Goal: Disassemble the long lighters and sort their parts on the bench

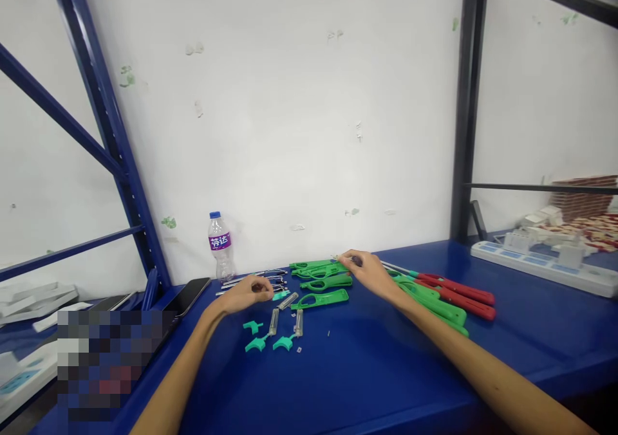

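My left hand (pixel 247 293) is curled, fingers together, beside several thin metal rods with dark wires (pixel 232 284) and a teal trigger piece (pixel 280 296); what it holds, if anything, is hidden. My right hand (pixel 371 275) reaches to the far end of several green lighter handle shells (pixel 316 269), its fingertips pinched near a tiny pale bit that I cannot make out. Nearer to me lie clear fuel tubes (pixel 273 322) and teal triggers (pixel 255 343). Another green half shell (pixel 321 299) lies between my hands.
Right of my right hand lie red-handled lighters (pixel 456 288) and green-handled ones (pixel 437 303). A plastic bottle (pixel 221 248) stands by the wall, with a black phone (pixel 193 295) at left. A white power strip (pixel 545 268) lies at right. Blue rack posts (pixel 109 120) rise at left.
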